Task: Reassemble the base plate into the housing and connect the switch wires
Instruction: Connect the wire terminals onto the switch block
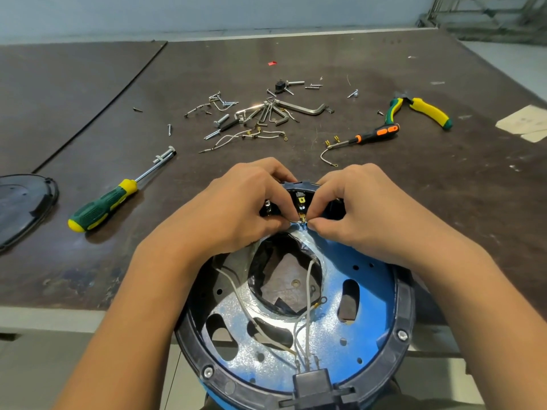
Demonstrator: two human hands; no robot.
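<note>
A round blue housing [381,306] with a black rim [405,318] sits at the table's near edge, underside up. Its silvery base plate [236,315] lies inside, with slots and a large central hole. White wires [307,309] run from a black socket [313,380] at the near rim. At the far rim is the switch compartment [302,193] with brass terminals. My left hand [236,208] and my right hand [361,208] meet there, fingertips pinching a small brass wire connector [302,218] just below the terminals.
On the table lie a green-yellow screwdriver [103,205], a small orange-black screwdriver [373,134], yellow-green pliers [420,110], hex keys [299,108], several loose screws and spare wires [242,137]. A black cover [20,208] lies at the left edge.
</note>
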